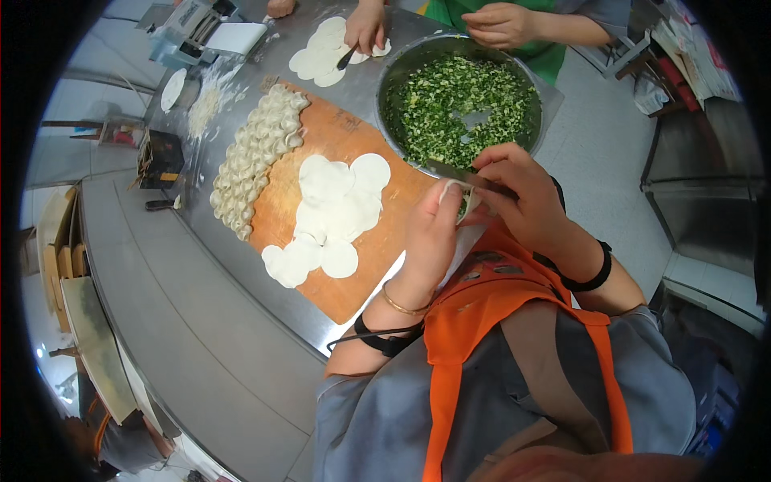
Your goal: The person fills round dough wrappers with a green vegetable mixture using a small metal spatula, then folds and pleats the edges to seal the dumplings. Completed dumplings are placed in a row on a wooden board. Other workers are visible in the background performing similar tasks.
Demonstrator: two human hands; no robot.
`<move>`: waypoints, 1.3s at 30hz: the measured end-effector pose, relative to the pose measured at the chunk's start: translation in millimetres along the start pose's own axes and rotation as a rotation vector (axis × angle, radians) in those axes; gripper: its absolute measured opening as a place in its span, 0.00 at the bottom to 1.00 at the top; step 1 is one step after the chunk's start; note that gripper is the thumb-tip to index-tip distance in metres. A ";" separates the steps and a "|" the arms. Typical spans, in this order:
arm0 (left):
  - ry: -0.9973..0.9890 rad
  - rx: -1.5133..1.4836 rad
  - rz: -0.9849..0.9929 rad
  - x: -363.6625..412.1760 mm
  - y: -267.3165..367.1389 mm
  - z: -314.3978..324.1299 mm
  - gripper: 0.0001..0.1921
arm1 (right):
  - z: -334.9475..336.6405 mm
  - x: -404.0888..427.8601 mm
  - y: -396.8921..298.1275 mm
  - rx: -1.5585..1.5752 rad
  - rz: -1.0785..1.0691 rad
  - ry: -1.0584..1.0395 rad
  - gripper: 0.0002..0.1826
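My left hand (438, 226) holds a round dough wrapper (467, 202) folded around some green filling, just below the rim of a large steel bowl. My right hand (521, 196) grips a flat metal spatula (467, 176) and its fingers touch the wrapper's other side. Chopped green filling (476, 108) fills much of the steel bowl (385, 129). Overlapping flat wrappers (340, 205) lie on a wooden board (397, 199) to the left of my hands. Rows of pleated dumplings (256, 156) stand along the board's far left edge.
Across the steel table (241, 123), a co-worker's hand (365, 27) holds a dark-handled tool above more wrappers (325, 57). Another hand (500, 25) is over the bowl's far rim. A dough-rolling machine (190, 36), scattered flour (208, 105) and a black box (161, 158) are at the left.
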State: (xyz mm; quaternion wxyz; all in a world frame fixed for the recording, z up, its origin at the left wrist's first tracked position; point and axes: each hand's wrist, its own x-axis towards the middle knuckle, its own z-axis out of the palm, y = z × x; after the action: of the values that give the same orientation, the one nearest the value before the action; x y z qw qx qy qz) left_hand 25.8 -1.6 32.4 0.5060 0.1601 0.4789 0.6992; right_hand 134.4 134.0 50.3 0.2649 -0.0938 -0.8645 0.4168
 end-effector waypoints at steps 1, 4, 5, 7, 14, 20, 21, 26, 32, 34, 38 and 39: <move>-0.032 0.140 0.044 -2.3 -4.7 -4.1 0.19 | -0.6 1.4 0.2 -0.019 0.000 -0.001 0.11; -0.089 0.199 0.123 -6.7 -4.7 -8.1 0.18 | 0.6 1.3 -2.0 -0.001 0.004 -0.010 0.11; -0.061 0.189 0.186 -10.0 -4.0 -5.3 0.15 | 1.6 2.0 -2.7 0.019 0.003 -0.015 0.11; -0.004 0.168 0.313 -18.8 -1.8 2.6 0.11 | 0.2 0.5 -13.2 0.257 0.255 -0.019 0.10; -0.010 0.084 0.219 -33.7 12.3 6.7 0.15 | -0.4 -2.6 -10.0 0.917 0.469 -0.067 0.08; 0.029 0.479 0.607 -24.6 14.3 4.9 0.15 | -1.6 0.6 -29.9 0.455 0.372 -0.006 0.08; 0.031 0.612 0.723 -19.4 19.1 2.9 0.16 | -0.6 0.7 -33.0 0.411 0.326 0.024 0.07; 0.030 0.665 0.819 -16.5 21.6 6.8 0.16 | 1.0 3.1 -32.8 0.129 -0.030 0.095 0.07; -0.089 0.375 0.225 -41.9 40.1 8.7 0.17 | -6.0 10.3 -32.8 0.098 -0.130 0.053 0.11; -0.214 0.173 0.128 -45.7 55.4 12.2 0.18 | -11.4 22.5 -47.6 0.105 -0.147 -0.023 0.12; -0.276 0.198 0.190 -51.7 60.7 12.7 0.17 | 3.4 15.0 -45.6 0.281 -0.196 -0.124 0.12; -0.240 0.276 0.273 -52.4 54.7 11.5 0.17 | 7.1 13.5 -45.5 0.267 -0.203 -0.102 0.12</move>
State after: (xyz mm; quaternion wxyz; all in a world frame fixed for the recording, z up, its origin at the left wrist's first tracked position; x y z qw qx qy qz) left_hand 26.5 -42.5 97.2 0.4332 0.3733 0.4805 0.6650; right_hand 121.9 105.5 86.8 0.2715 0.0513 -0.8187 0.5033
